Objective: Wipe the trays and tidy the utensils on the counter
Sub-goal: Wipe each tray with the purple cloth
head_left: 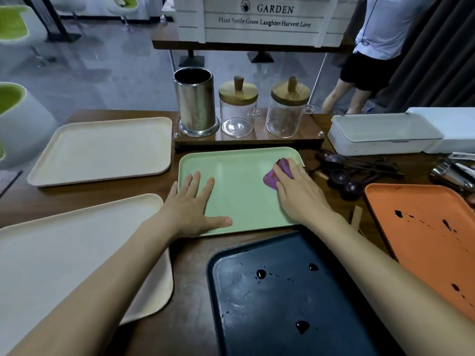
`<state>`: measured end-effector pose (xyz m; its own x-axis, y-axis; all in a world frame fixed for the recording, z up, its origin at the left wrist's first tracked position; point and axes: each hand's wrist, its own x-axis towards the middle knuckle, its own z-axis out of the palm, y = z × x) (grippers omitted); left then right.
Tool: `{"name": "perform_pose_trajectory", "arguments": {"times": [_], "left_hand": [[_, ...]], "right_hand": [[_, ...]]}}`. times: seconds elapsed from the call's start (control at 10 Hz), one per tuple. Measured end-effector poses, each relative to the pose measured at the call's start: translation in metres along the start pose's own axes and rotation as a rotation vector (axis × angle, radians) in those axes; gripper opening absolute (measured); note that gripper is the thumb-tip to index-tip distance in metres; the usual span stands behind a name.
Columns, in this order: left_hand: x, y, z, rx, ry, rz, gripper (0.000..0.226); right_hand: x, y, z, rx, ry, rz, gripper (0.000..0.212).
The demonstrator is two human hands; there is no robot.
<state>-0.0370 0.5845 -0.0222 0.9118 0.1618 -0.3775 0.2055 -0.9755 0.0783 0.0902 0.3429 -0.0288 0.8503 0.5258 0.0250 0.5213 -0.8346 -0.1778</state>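
Observation:
A light green tray lies in the middle of the wooden counter. My left hand lies flat on its left part, fingers straight and spread. My right hand holds a purple cloth against the tray's far right corner. A dark blue tray with dark spots sits just in front. An orange tray with dark spots lies at the right. Two beige trays lie at the left. Dark spoons lie in a loose pile to the right of the green tray.
A steel utensil cylinder and two lidded glass jars stand on a wooden base behind the green tray. A white box sits at the back right, metal utensils beside it. A person stands beyond the counter.

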Motion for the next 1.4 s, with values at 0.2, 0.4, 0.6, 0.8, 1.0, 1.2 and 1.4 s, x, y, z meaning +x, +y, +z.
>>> {"name": "perform_pose_trajectory", "arguments": {"times": [0.2, 0.4, 0.6, 0.8, 1.0, 1.2, 1.4], "left_hand": [[0.0, 0.0, 0.002, 0.007, 0.0, 0.012, 0.118], [-0.001, -0.002, 0.0, 0.009, 0.002, 0.03, 0.121], [0.002, -0.007, -0.002, -0.015, -0.008, 0.069, 0.104], [0.005, -0.012, -0.005, 0.012, -0.028, 0.078, 0.086], [0.004, -0.013, -0.009, 0.009, -0.04, 0.089, 0.089], [0.003, -0.012, -0.009, 0.003, -0.057, 0.092, 0.088], [0.003, -0.014, -0.005, 0.061, -0.05, 0.116, 0.09]], "right_hand": [[-0.045, -0.015, -0.016, 0.05, -0.179, -0.055, 0.055], [-0.062, -0.022, -0.042, -0.038, -0.122, -0.015, 0.04], [-0.053, -0.087, -0.018, 0.172, -0.204, -0.292, 0.047], [-0.07, -0.037, -0.021, 0.119, -0.223, -0.223, 0.047], [-0.087, -0.01, -0.044, -0.131, -0.131, 0.097, 0.04], [-0.086, -0.1, -0.021, 0.109, -0.094, -0.146, 0.036], [-0.095, -0.084, -0.02, 0.096, -0.113, -0.089, 0.039]]}}
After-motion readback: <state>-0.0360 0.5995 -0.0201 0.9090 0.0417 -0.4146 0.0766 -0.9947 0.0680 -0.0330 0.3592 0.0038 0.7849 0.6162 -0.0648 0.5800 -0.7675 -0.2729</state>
